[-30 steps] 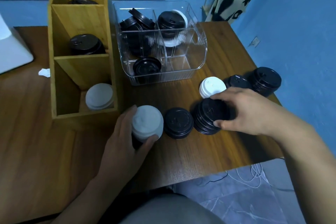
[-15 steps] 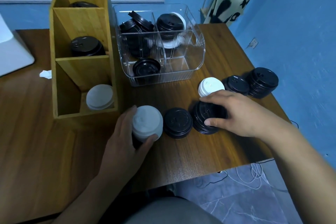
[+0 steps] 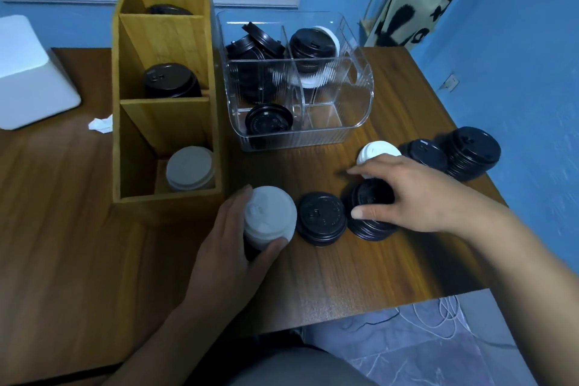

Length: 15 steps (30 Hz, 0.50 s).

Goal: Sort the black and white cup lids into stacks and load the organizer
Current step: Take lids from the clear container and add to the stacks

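My left hand (image 3: 228,247) grips a stack of lids with white ones on top (image 3: 270,216), standing on the table just in front of the wooden organizer (image 3: 125,135). My right hand (image 3: 410,194) grips a stack of black lids (image 3: 369,222) from above, thumb at its front. A single black lid (image 3: 321,218) lies between the two stacks. A white lid stack (image 3: 377,150) sits just behind my right hand. The organizer holds white lids (image 3: 190,168) in its near compartment and black lids (image 3: 170,81) in the middle one.
A clear plastic bin (image 3: 344,135) with black and white lids stands behind the lids. More black lid stacks (image 3: 473,150) sit near the table's right edge. A white box (image 3: 28,78) and crumpled paper (image 3: 101,124) lie at the left.
My right hand has slid slightly left and settled lower over the black stack. My left hand keeps its grip on the white-topped stack in the same spot.
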Available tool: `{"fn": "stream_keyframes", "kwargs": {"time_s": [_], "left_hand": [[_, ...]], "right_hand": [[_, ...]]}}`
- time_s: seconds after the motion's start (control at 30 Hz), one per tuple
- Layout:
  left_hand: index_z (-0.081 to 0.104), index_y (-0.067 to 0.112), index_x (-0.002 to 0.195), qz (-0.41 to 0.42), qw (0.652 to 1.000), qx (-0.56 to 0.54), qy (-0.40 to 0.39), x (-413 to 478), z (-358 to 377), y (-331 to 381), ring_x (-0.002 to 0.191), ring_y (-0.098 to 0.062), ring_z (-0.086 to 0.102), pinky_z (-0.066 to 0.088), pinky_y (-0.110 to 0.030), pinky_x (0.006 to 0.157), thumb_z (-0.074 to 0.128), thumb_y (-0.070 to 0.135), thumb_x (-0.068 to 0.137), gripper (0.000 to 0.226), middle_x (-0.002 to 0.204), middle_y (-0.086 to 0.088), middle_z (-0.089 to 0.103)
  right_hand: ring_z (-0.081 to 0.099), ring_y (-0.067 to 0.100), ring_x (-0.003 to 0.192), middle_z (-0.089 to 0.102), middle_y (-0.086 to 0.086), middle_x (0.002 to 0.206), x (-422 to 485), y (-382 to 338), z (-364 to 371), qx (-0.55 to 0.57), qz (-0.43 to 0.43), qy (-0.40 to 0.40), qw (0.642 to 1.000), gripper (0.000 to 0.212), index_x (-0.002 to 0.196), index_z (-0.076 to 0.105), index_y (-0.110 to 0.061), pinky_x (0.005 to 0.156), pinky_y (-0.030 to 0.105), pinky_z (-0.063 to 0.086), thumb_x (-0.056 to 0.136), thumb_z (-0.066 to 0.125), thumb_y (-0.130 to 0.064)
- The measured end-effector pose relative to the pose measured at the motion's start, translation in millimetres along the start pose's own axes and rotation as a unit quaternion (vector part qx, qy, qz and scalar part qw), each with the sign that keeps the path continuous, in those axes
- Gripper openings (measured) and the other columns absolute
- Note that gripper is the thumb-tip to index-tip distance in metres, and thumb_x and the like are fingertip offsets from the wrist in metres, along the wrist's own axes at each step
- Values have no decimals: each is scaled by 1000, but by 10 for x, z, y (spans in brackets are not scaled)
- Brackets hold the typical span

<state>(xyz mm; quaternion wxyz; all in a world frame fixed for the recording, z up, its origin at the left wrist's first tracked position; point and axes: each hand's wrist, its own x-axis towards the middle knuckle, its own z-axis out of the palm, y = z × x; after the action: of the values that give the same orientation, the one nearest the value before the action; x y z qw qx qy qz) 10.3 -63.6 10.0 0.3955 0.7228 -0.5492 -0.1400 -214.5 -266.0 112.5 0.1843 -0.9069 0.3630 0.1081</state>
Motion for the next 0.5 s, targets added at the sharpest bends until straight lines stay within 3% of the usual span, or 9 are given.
{"fn": "stream_keyframes", "kwargs": {"time_s": [0.1,0.27,0.4,0.5], "left_hand": [[30,27,153,-7,1000,-7,-7,-3,-9,10,136,12,30,29,1,97,56,67,86,82,154,9,38],[27,30,154,-10,1000,-1,-11,-7,3,-6,135,8,31,29,-3,99,57,68,85,84,155,12,35],[23,37,154,-14,1000,-5,-14,-12,3,-9,136,17,28,29,-1,98,57,70,86,83,154,22,31],[14,48,153,-11,1000,-8,-16,-18,4,-26,137,18,25,29,-3,100,56,72,85,83,151,35,22]], "right_hand": [[50,10,126,55,-12,135,175,-187,-190,10,-25,51,998,76,144,48,-39,105,39,46,79,52,-77],[54,8,100,65,-4,120,772,-552,-441,-8,-106,149,983,40,131,63,-26,90,30,48,94,65,-42],[64,16,106,69,-2,121,1326,-800,-509,-46,-127,148,980,32,127,66,-24,86,25,45,96,66,-27],[64,19,106,69,-1,119,1629,-959,-580,-99,-141,124,977,33,126,65,-25,90,36,54,94,68,-29]]}}
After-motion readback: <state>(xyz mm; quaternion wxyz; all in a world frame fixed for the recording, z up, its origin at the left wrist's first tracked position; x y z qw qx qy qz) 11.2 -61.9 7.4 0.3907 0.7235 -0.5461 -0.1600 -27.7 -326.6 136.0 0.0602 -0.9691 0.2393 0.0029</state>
